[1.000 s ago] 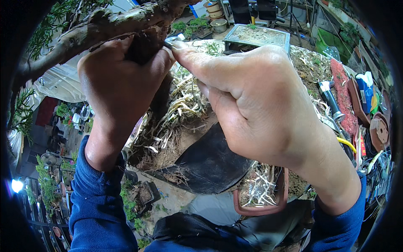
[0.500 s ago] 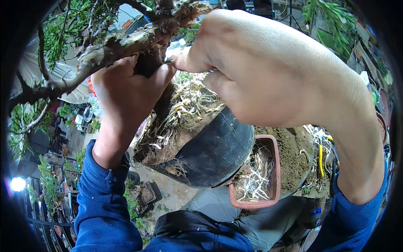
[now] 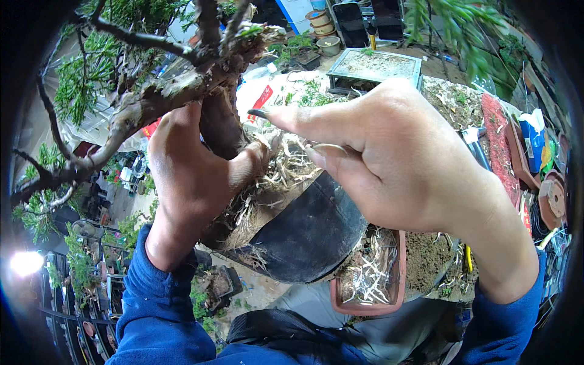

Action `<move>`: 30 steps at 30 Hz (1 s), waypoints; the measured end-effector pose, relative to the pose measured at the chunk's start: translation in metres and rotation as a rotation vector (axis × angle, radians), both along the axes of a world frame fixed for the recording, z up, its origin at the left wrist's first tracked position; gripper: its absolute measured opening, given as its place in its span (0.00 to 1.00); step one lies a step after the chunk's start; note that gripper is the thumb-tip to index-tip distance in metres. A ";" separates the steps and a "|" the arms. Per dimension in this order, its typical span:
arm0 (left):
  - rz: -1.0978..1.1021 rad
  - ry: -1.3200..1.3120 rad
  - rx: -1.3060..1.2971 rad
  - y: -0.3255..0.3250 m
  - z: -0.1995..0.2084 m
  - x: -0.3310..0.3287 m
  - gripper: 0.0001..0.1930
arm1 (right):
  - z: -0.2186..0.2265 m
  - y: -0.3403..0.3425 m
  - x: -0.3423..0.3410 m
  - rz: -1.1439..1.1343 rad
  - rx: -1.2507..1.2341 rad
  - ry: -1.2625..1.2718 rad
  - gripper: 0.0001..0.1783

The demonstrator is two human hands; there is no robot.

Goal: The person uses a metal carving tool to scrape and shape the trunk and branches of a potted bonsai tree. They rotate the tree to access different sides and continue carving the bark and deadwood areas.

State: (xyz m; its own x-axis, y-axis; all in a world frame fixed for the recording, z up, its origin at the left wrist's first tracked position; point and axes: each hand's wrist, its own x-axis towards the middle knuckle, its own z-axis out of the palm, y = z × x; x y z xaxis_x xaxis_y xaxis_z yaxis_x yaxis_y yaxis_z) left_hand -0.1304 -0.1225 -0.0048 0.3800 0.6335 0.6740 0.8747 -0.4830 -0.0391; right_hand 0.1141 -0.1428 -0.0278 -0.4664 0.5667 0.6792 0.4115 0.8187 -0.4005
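Observation:
A juniper bonsai with a gnarled branch point(image 3: 164, 91) and a thick trunk point(image 3: 220, 125) leans across the upper left. My left hand point(image 3: 194, 161) is wrapped around the trunk's lower part, its thumb lying toward the pale shredded roots or fibres point(image 3: 286, 159) at the base. My right hand point(image 3: 401, 158) hangs just right of the trunk, apart from it. Its index finger points left, with a dark nail, and the thumb sits below with a gap between; nothing shows in it. The remaining fingers are hidden. Below, a black pot point(image 3: 313, 234) stands tilted around the soil.
A terracotta tray point(image 3: 398, 286) of pale strips sits near my lap, beside heaped soil point(image 3: 429, 258). Behind are a rectangular grey-green stand point(image 3: 374, 64) and stacked pots point(image 3: 322, 24). A red textured strip point(image 3: 496, 137) and brown pots point(image 3: 553, 198) lie to the right.
My right hand has drawn back from the trunk, lower, and its index finger has straightened away from the thumb. My left hand has shifted slightly down and right. The view has tilted up.

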 end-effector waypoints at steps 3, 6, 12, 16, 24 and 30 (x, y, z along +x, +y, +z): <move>0.020 -0.076 -0.050 -0.005 0.001 0.002 0.26 | -0.008 0.012 -0.010 0.017 0.050 0.053 0.23; 0.010 -0.203 -0.140 -0.011 0.001 0.005 0.23 | -0.014 0.020 -0.017 0.046 0.094 0.093 0.21; 0.076 -0.122 -0.042 -0.006 -0.002 0.003 0.16 | -0.020 0.023 -0.017 0.089 -0.002 0.101 0.24; 0.009 -0.045 0.080 0.002 -0.006 0.001 0.15 | -0.022 0.029 -0.016 0.134 0.000 0.118 0.26; 0.152 -0.159 -0.008 0.000 -0.013 -0.002 0.21 | -0.014 0.031 -0.012 0.170 -0.128 -0.003 0.30; 0.100 -0.117 -0.015 -0.001 -0.009 -0.007 0.21 | -0.005 0.034 -0.009 0.219 -0.145 -0.053 0.31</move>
State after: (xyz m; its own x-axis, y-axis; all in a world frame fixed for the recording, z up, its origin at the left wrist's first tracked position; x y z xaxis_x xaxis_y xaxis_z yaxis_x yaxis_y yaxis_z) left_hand -0.1372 -0.1234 -0.0139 0.2339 0.6745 0.7003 0.9165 -0.3934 0.0728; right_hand 0.1048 -0.1083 -0.0330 -0.6217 0.5377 0.5695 0.2542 0.8263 -0.5026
